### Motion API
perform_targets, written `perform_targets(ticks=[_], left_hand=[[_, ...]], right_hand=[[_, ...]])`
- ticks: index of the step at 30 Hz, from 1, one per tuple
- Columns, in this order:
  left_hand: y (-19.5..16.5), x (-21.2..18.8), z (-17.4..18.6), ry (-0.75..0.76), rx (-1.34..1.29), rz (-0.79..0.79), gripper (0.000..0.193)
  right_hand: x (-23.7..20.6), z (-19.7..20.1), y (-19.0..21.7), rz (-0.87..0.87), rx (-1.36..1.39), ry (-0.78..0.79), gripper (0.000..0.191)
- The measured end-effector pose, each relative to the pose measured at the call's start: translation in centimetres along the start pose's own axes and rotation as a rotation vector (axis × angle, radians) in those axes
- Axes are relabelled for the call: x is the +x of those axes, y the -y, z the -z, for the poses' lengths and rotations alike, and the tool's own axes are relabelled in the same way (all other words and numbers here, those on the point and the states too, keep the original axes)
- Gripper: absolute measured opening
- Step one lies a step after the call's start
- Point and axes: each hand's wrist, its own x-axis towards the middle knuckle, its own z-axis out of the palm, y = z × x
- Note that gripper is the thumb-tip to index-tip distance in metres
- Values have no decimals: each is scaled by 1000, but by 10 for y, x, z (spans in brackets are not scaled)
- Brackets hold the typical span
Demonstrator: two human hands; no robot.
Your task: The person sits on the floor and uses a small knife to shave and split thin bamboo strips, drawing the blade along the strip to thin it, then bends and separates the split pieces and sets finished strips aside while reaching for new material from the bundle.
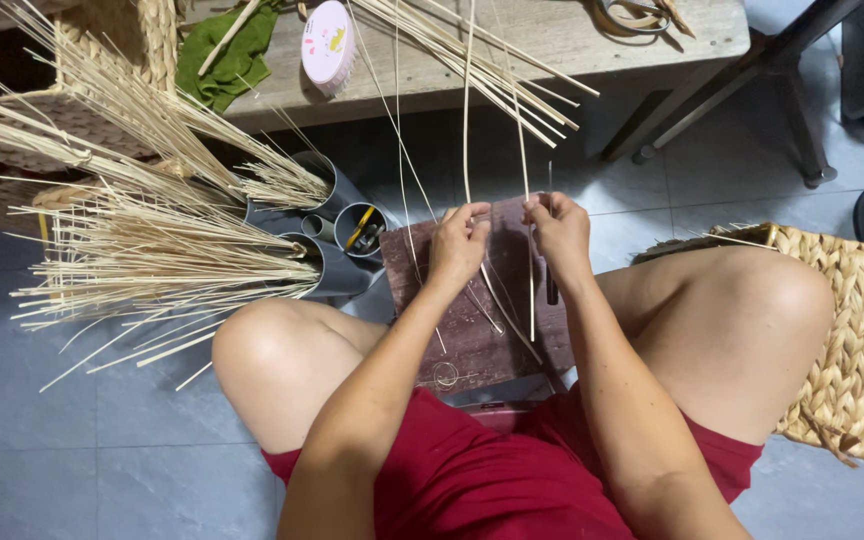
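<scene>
Two hands: left hand (457,243) and right hand (557,228), fingers pinched on thin pale reed strips (468,110) above a dark board (472,330) between the knees. Grey tubes (337,235) of reeds at left; wooden bench (552,40) beyond.

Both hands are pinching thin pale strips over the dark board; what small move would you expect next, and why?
Probably the left hand crosses its strip toward the right hand: both pinch upright strips close together above the board, fingertips almost meeting, and neither strip looks bent over yet.
</scene>
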Motion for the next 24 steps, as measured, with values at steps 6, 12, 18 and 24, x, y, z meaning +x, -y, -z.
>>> perform_targets(ticks=[6,12,18,24], left_hand=[[-17,-3,-1,131,-231,85,23],[-65,-39,22,67,-1,-371,25],[-103,-79,45,177,208,-867,44],[-112,-83,45,258,147,-988,34]], right_hand=[[2,10,-5,10,274,-3,11],[-1,19,-5,19,429,87,15],[-6,39,14,60,433,90,18],[-22,42,34,9,484,127,27]])
